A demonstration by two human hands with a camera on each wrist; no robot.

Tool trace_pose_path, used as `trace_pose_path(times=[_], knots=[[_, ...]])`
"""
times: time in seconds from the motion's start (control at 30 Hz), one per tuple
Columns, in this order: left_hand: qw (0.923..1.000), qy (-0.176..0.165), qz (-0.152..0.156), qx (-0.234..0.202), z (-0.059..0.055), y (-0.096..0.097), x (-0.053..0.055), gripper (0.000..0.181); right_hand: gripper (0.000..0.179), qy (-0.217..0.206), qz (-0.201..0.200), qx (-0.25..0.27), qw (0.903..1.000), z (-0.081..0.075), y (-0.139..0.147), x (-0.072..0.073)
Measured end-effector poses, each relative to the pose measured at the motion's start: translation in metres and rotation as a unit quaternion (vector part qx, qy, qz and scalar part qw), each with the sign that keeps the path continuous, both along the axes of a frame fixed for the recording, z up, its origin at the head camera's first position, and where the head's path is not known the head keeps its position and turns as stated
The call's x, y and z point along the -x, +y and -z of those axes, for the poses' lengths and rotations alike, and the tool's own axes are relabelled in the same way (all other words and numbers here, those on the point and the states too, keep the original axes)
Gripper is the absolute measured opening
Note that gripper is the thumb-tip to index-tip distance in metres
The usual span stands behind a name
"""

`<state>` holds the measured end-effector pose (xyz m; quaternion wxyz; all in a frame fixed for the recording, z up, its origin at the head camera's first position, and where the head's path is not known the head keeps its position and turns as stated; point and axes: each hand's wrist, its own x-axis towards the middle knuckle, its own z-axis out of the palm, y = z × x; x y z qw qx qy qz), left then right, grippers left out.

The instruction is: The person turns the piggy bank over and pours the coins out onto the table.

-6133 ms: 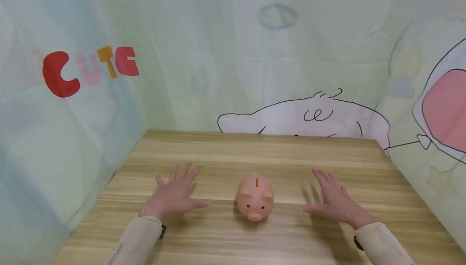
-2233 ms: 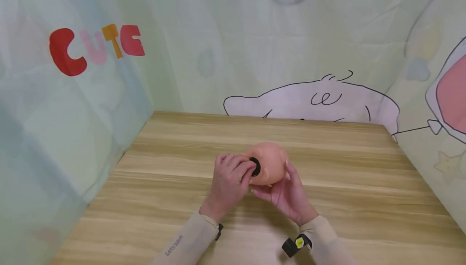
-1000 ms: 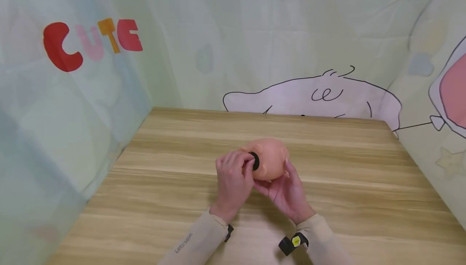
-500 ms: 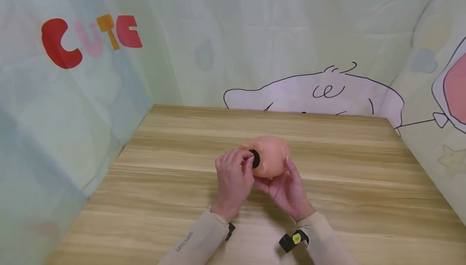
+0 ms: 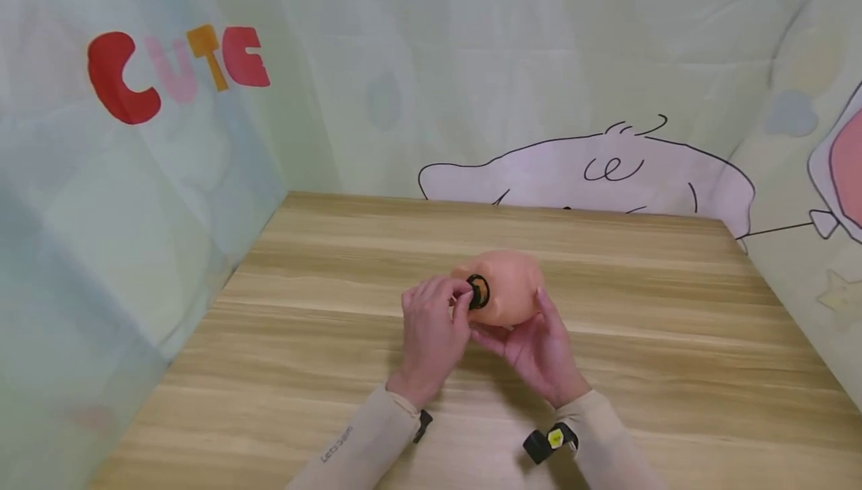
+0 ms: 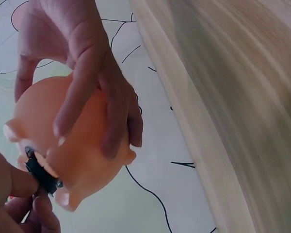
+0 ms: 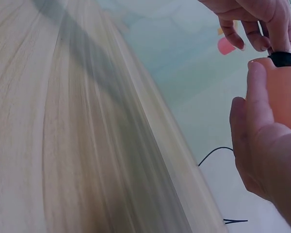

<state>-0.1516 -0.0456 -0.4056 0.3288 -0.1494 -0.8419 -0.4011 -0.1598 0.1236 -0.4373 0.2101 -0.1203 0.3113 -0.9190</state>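
Black round plug point(image 6: 42, 175) on underside of peach-pink round plastic piggy bank point(image 5: 515, 288) newly shows orange gap point(image 5: 482, 291); I'd call it loosening. Left grip point(image 5: 434, 325) pinches plug; right grip point(image 5: 540, 351) curls round piggy bank.

Both beige sleeves point(image 5: 370, 434) adjoin black wrist devices point(image 5: 537, 446), the left sleeve bearing dark lettering point(image 5: 337, 445).

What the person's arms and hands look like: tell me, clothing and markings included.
The left hand and right hand wear no gloves. Both arms have long cream fabric sleeves: the left sleeve carries dark lettering, too blurred to read surely; the right sleeve shows none. A small black wrist piece shows at the left cuff, a blocky black device with a yellow patch at the right.
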Motion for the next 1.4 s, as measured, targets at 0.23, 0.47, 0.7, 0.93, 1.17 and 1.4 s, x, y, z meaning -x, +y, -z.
trace_pose_path(times=[0.23,0.47,0.7,0.93,1.17,1.4], knots=[[0.9984,-0.031,-0.037,0.03,-0.008,-0.016,0.007,0.004,0.06,-0.012,0.011,-0.044,0.9989,0.0,0.013,-0.001],[0.955,-0.216,-0.079,0.187,-0.011,-0.046,0.025,0.009,0.061,-0.009,0.018,-0.046,0.9987,0.0,0.025,0.0],[0.9105,-0.298,-0.077,0.277,-0.002,-0.065,0.035,0.032,0.057,0.003,0.008,-0.037,0.9993,-0.001,0.032,0.002],[0.8816,-0.359,-0.068,0.298,0.011,-0.077,0.036,0.037,0.051,0.01,0.013,-0.035,0.9993,-0.001,0.036,0.001],[0.8773,-0.371,-0.061,0.298,0.018,-0.085,0.032,0.036,0.05,0.027,-0.006,-0.035,0.999,0.001,0.034,0.0],[0.883,-0.372,-0.073,0.277,0.011,-0.091,0.024,0.013,0.053,0.033,-0.027,-0.039,0.9983,0.005,0.021,-0.001]])
